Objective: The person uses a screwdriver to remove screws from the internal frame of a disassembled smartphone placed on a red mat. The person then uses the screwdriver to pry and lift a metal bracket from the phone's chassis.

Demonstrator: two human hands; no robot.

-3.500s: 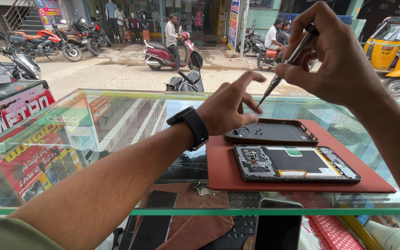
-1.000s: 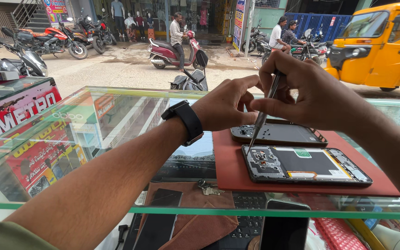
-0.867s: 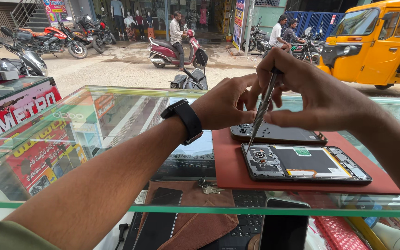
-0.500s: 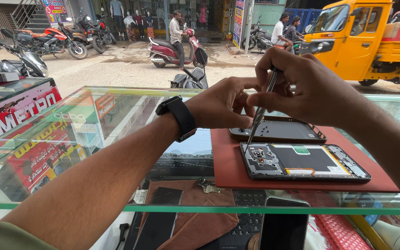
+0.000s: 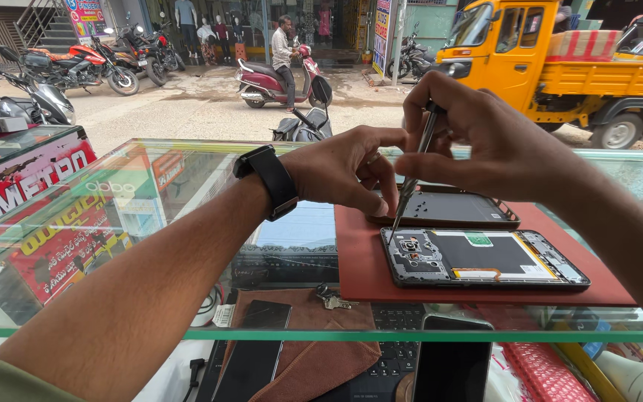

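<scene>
An opened phone point(image 5: 485, 258) lies on a red mat point(image 5: 359, 260), its inner boards showing. Behind it rests the phone's dark back cover point(image 5: 459, 208). My right hand point(image 5: 485, 138) grips a slim metal screwdriver point(image 5: 413, 175) upright, its tip right at the phone's top left corner. My left hand point(image 5: 344, 170), with a black watch point(image 5: 268, 181) on the wrist, has its fingers curled beside the screwdriver shaft, fingertips resting near the back cover's left end.
The mat lies on a glass counter point(image 5: 150, 223). On the shelf below sit a brown cloth point(image 5: 306, 350), two dark phones, a keyboard point(image 5: 388, 357) and keys. Beyond the counter is a street with motorbikes, a person on a scooter and a yellow truck point(image 5: 560, 67).
My right hand came down from above and brought the screwdriver tip to the phone's top left corner. My left hand closed in beside it. The yellow truck rolled left along the street.
</scene>
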